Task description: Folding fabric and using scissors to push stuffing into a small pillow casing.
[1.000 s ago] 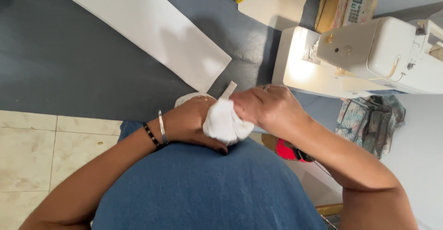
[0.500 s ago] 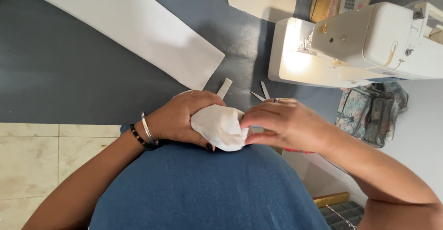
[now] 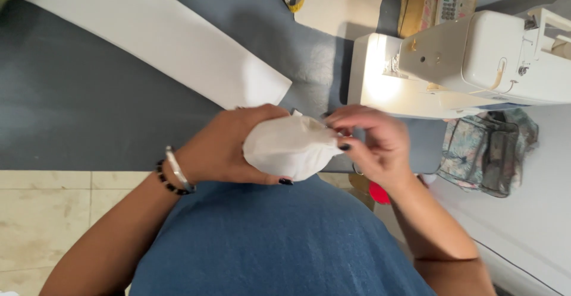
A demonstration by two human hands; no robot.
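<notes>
The left hand point(image 3: 223, 147) cups a small white cloth bundle point(image 3: 288, 147), the right hand point(image 3: 372, 144) pinching its tip, at the grey worktop point(image 3: 89, 112) lower edge; its contents are hidden.

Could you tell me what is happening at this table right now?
A person at a grey table holds a small white cloth bundle in the left hand, while the right hand pinches its end with the fingertips. A white sewing machine stands just beyond the hands, its lamp lit. A long white fabric strip lies flat on the table to the left, untouched.
</notes>
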